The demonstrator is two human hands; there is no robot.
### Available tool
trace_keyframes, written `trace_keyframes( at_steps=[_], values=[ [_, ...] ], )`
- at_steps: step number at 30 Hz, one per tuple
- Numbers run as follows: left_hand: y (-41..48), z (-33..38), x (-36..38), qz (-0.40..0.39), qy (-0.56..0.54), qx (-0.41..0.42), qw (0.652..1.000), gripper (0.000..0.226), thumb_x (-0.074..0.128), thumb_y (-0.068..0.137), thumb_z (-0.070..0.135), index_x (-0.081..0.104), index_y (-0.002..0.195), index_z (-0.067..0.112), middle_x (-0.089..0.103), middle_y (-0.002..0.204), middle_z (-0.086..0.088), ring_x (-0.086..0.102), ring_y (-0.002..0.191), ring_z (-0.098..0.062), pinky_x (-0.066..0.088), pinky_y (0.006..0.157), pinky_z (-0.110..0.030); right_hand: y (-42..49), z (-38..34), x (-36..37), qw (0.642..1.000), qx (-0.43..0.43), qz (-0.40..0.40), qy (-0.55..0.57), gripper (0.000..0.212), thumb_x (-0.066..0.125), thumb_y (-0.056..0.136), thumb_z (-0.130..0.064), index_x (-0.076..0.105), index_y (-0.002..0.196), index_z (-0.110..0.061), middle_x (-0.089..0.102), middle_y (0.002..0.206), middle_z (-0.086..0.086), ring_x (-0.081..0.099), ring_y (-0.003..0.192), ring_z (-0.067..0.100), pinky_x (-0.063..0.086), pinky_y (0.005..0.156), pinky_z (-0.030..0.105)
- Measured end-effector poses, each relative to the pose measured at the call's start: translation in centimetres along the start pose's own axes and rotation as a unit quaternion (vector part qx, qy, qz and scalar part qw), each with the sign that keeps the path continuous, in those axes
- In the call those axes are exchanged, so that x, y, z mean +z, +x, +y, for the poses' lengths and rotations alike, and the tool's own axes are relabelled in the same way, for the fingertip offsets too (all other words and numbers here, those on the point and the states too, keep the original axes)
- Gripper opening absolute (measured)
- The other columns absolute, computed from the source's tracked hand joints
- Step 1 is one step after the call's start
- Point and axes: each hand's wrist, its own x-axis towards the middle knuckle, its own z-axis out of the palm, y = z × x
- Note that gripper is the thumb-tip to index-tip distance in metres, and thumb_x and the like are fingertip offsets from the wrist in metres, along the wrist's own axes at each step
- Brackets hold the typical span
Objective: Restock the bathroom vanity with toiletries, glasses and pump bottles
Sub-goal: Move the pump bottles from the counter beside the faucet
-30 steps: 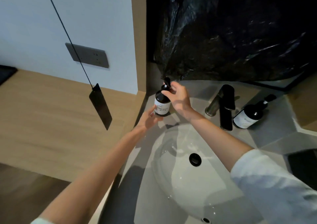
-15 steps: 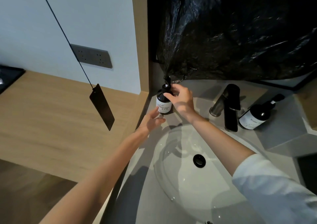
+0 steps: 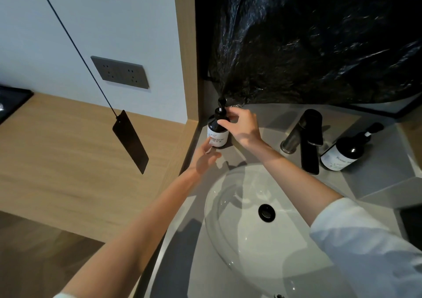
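Observation:
A dark pump bottle (image 3: 217,126) with a white label stands upright at the back left corner of the grey vanity top (image 3: 269,117). My right hand (image 3: 243,127) pinches its shoulder and neck from the right with thumb and fingers. My left hand (image 3: 205,156) reaches in below it, straight fingertips touching the label near the base. A second dark pump bottle (image 3: 347,150) with a white label stands at the back right, beside the black faucet (image 3: 307,138).
A white basin (image 3: 251,224) with a black drain (image 3: 266,212) sits in front of the bottles. Crumpled black plastic (image 3: 315,39) covers the wall behind. A wooden counter (image 3: 75,158) lies to the left, with a black tag (image 3: 130,141) hanging on a cord and a grey socket plate (image 3: 120,72).
The bottle has gone from in front of the corner back into it and stands on the vanity top. My right hand stays on its neck; my left hand stays at the base.

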Motion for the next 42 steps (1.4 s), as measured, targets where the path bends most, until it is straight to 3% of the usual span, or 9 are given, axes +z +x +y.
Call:
trace_keyframes(
  at_steps=[3, 6, 14, 24, 28, 34, 38, 40, 42],
  values=[
    [0.2, 0.1, -0.2, 0.015, 0.045, 0.084, 0.995, 0.068, 0.059, 0.087, -0.001, 0.027, 0.146, 0.013, 0.041, 0.142, 0.002, 0.040, 0.128, -0.013, 0.037, 0.094, -0.010, -0.3, -0.3, -1.6, 1.000, -0.014, -0.015, 0.012, 0.053, 0.075, 0.077, -0.021, 0.058, 0.126, -0.016, 0.066, 0.117, 0.003, 0.061, 0.096, 0.013, 0.052, 0.087, 0.025],
    [1.1, 1.1, -0.1, 0.072, 0.095, 0.128, 0.985, 0.076, 0.068, 0.083, 0.011, 0.026, 0.146, 0.015, 0.042, 0.132, 0.014, 0.037, 0.122, -0.002, 0.033, 0.096, -0.016, -0.4, -1.3, -3.6, 0.997, -0.080, -0.023, -0.001, 0.053, 0.074, 0.080, -0.017, 0.056, 0.129, -0.021, 0.063, 0.120, 0.000, 0.061, 0.098, 0.012, 0.053, 0.087, 0.023],
    [3.1, 1.8, 0.2, 0.128, 0.165, 0.170, 0.963, 0.080, 0.074, 0.078, 0.028, 0.032, 0.144, 0.013, 0.047, 0.143, -0.003, 0.041, 0.133, -0.018, 0.035, 0.111, -0.033, 1.4, -2.9, -4.7, 0.976, -0.150, -0.123, -0.097, 0.039, 0.067, 0.084, -0.008, 0.063, 0.122, -0.017, 0.058, 0.131, 0.005, 0.059, 0.113, 0.015, 0.047, 0.100, 0.026],
    [3.0, 1.9, 1.0, 0.170, 0.134, 0.191, 0.957, 0.066, 0.076, 0.076, 0.019, 0.046, 0.135, 0.010, 0.058, 0.130, -0.003, 0.048, 0.117, -0.004, 0.034, 0.096, -0.016, 1.7, -2.2, -4.4, 0.969, -0.181, -0.103, -0.131, 0.033, 0.068, 0.084, -0.009, 0.066, 0.116, -0.014, 0.060, 0.129, 0.007, 0.062, 0.110, 0.016, 0.040, 0.100, 0.015],
    [3.1, 1.8, 1.4, 0.185, 0.132, 0.175, 0.958, 0.069, 0.076, 0.076, 0.021, 0.044, 0.136, 0.012, 0.056, 0.132, -0.003, 0.049, 0.125, -0.016, 0.033, 0.097, -0.019, 1.8, -2.4, -4.3, 0.965, -0.188, -0.094, -0.157, 0.031, 0.068, 0.085, -0.014, 0.066, 0.116, -0.014, 0.061, 0.129, 0.006, 0.061, 0.112, 0.016, 0.040, 0.105, 0.023],
    [3.0, 1.7, 1.3, 0.165, 0.116, 0.145, 0.969, 0.077, 0.075, 0.077, 0.020, 0.035, 0.143, 0.012, 0.048, 0.141, -0.006, 0.042, 0.132, -0.020, 0.034, 0.110, -0.032, 0.7, -2.5, -4.3, 0.980, -0.152, -0.091, -0.091, 0.041, 0.070, 0.083, -0.010, 0.062, 0.123, -0.015, 0.061, 0.128, 0.006, 0.060, 0.111, 0.013, 0.048, 0.097, 0.021],
    [1.9, 1.2, 0.7, 0.146, 0.076, 0.130, 0.978, 0.075, 0.072, 0.079, 0.009, 0.033, 0.143, 0.012, 0.045, 0.143, -0.004, 0.043, 0.131, -0.020, 0.038, 0.108, -0.034, -0.9, -1.2, -3.9, 0.999, -0.030, -0.015, -0.010, 0.043, 0.067, 0.085, -0.012, 0.059, 0.127, -0.018, 0.067, 0.109, 0.006, 0.060, 0.087, -0.001, 0.041, 0.079, -0.003],
    [1.0, 0.6, 0.2, 0.120, 0.068, 0.124, 0.983, 0.070, 0.066, 0.082, 0.001, 0.035, 0.143, 0.014, 0.049, 0.137, 0.001, 0.048, 0.126, -0.019, 0.042, 0.101, -0.028, -1.4, -0.1, -3.4, 0.999, 0.027, -0.044, -0.008, 0.039, 0.061, 0.089, -0.011, 0.057, 0.128, -0.011, 0.065, 0.119, 0.009, 0.061, 0.098, 0.005, 0.036, 0.081, -0.005],
    [0.6, 0.1, -0.1, 0.089, 0.081, 0.104, 0.987, 0.068, 0.059, 0.084, -0.005, 0.035, 0.143, 0.021, 0.051, 0.135, 0.000, 0.053, 0.121, -0.020, 0.045, 0.096, -0.027, -1.5, 1.1, -2.4, 0.993, 0.067, -0.094, -0.004, 0.041, 0.056, 0.092, -0.007, 0.051, 0.133, -0.006, 0.058, 0.130, 0.012, 0.057, 0.118, 0.019, 0.037, 0.099, 0.011]
  ],
)
